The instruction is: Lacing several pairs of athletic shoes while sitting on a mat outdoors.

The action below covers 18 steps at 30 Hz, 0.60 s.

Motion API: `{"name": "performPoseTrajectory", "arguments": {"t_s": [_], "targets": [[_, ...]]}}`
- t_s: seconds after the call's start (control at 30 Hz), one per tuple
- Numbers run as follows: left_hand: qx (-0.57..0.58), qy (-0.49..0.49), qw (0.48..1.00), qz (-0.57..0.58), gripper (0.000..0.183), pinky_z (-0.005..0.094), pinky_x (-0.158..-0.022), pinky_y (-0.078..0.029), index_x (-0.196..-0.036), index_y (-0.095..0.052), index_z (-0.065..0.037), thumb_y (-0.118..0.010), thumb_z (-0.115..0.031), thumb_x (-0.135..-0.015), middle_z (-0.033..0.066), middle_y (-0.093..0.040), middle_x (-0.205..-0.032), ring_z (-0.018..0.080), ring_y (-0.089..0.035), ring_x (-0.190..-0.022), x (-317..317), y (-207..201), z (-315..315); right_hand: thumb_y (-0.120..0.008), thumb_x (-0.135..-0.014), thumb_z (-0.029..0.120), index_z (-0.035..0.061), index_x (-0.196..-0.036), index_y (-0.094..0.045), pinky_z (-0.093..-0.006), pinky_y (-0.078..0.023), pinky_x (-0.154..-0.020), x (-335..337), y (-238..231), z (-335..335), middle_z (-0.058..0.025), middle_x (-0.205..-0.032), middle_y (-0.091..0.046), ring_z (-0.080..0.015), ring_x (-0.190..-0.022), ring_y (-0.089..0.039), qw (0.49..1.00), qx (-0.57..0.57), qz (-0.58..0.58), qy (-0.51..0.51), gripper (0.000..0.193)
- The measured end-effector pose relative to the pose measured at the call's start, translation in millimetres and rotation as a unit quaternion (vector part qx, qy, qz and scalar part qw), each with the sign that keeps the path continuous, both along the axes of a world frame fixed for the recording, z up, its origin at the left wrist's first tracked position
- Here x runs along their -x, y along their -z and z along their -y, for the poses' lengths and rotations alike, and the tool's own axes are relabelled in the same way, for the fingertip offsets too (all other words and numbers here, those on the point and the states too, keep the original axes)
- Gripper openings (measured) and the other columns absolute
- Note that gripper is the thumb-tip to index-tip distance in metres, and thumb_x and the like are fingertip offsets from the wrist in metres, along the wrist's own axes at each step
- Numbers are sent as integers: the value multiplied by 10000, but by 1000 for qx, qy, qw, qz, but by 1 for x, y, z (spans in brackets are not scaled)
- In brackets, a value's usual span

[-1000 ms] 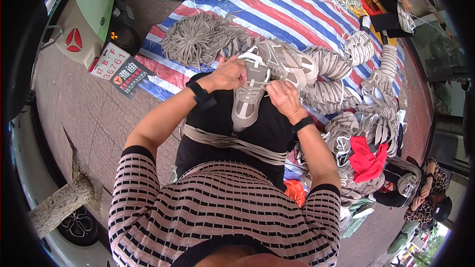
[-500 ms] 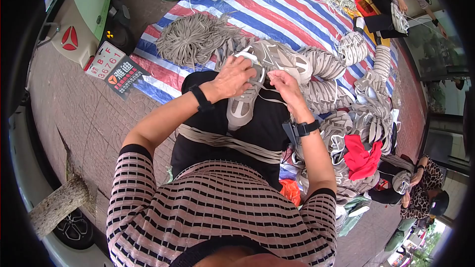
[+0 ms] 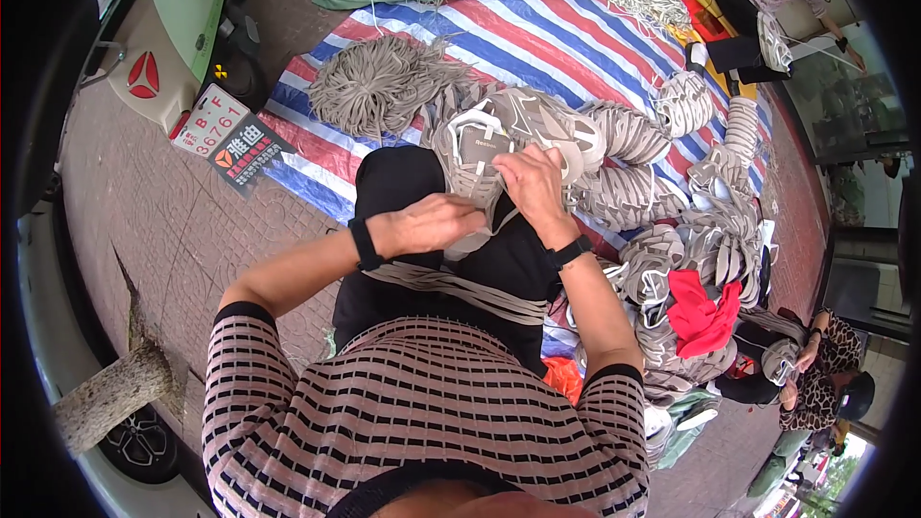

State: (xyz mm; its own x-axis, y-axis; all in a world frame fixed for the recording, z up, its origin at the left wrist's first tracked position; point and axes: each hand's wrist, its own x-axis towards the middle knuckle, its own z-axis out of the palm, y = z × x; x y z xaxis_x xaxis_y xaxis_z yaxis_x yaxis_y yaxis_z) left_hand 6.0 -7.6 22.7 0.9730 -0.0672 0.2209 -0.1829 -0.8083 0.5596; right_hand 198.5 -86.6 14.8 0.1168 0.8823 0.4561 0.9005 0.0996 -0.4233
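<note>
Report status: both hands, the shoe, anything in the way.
Left hand and right hand both gripping grey shoe over lap. Beige laces draped across lap. Shoe piles alongside, nothing blocking.

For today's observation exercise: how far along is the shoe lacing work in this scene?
Done: rows of grey shoes lie stacked on the striped tarp. In hand: one grey shoe on the lap, left hand and right hand on it. Left: a heap of loose laces.
</note>
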Motion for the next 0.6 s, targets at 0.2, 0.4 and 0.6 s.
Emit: {"name": "performPoseTrajectory", "arguments": {"t_s": [0.2, 0.4, 0.6], "targets": [[-42, -14, 997, 60, 137, 368, -691, -488, -848, -508, -22, -544, -70, -725, 113, -549, -776, 277, -567, -766, -3, -12, 8, -686, -689, 104, 129, -729, -639, -345, -315, -716, 2, 0, 2, -4, -766, -534, -194, -783, -535, 999, 27, 13, 24, 66], [-58, 26, 995, 82, 181, 333, -711, -482, -893, -529, -41, -582, -79, -725, 78, -523, -768, 238, -545, -767, -17, -6, 21, -702, -685, 121, 123, -712, -655, -335, -301, -682, 15, 11, -5, -10, -697, -527, -189, -731, -543, 998, 23, -27, 47, 54], [-68, 25, 996, 56, 243, 340, -749, -468, -917, -551, -45, -606, -99, -686, 78, -532, -825, 238, -543, -793, -19, 1, 22, -681, -682, 83, 122, -702, -640, -348, -316, -703, 16, 15, -4, -13, -728, -538, -200, -787, -546, 995, 42, -69, 51, 60]]}}
